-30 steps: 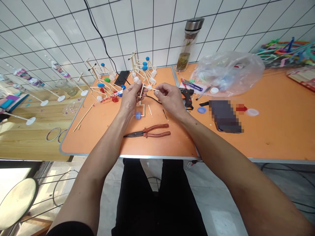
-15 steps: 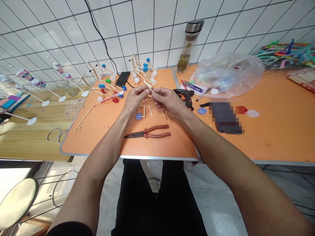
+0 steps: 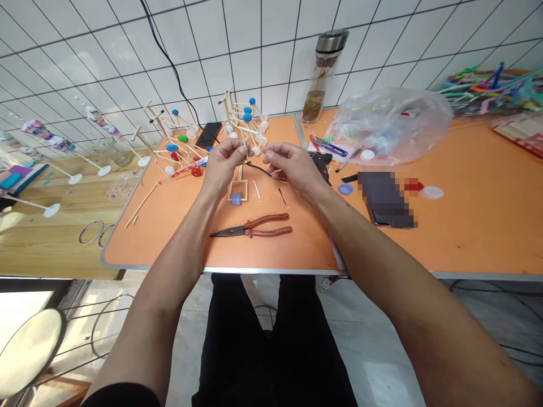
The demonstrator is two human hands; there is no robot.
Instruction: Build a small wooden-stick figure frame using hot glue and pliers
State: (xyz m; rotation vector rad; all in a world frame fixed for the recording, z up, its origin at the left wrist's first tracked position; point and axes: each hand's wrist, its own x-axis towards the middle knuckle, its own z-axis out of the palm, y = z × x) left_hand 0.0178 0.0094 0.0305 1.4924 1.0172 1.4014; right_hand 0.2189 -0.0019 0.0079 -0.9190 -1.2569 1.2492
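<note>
My left hand [image 3: 224,164] and my right hand [image 3: 288,167] are raised over the orange table [image 3: 178,226], fingertips close together. The left hand pinches the top of a small wooden stick frame [image 3: 237,183] that hangs down with a pale blue bottle cap [image 3: 236,198] at its base. My right hand is curled with thumb and fingers pinched near the frame's top; what it holds is too small to make out. Red-handled pliers [image 3: 254,225] lie on the table just below both hands.
Finished stick-and-cap models [image 3: 244,121] stand at the table's back beside a black phone [image 3: 208,134]. A black glue gun [image 3: 324,164], a glass bottle [image 3: 321,76], a clear plastic bag [image 3: 392,124] and loose caps lie to the right. A wooden table [image 3: 46,226] adjoins on the left.
The hands met at the sticks half a second ago and have drawn slightly apart. The stick frame with the blue cap now hangs upright from my left hand.
</note>
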